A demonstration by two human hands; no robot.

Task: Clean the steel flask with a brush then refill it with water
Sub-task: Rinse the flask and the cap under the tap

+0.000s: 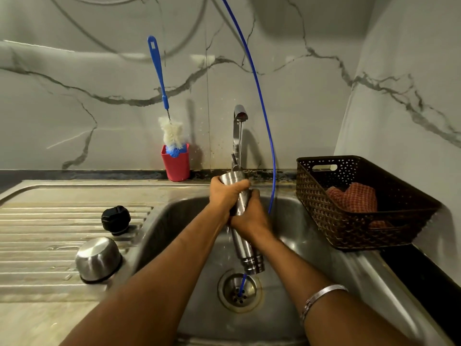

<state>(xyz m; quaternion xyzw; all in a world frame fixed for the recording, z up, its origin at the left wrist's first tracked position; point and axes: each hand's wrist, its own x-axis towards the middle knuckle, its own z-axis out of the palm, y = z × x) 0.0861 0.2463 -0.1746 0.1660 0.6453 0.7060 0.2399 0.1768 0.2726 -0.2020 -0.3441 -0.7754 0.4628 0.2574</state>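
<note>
Steel sink under marble wall; both hands' grip around flask.

Left hand gripping high; right hand below — both curled.

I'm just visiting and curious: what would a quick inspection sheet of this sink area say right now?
Surface: steel sink with ribbed draining board, wet.
Job's things: steel flask held upside down over the drain, mouth pointing down; tap running onto its base. Bottle brush stands in a red cup, unused.
Clutter: black stopper and steel cap on the draining board; brown basket with a red checked cloth.
Hands: left hand grips the flask near its base; right hand grips its middle.
Cables: thin blue tube curves down into the drain.
Surroundings: marble-patterned wall.
</note>
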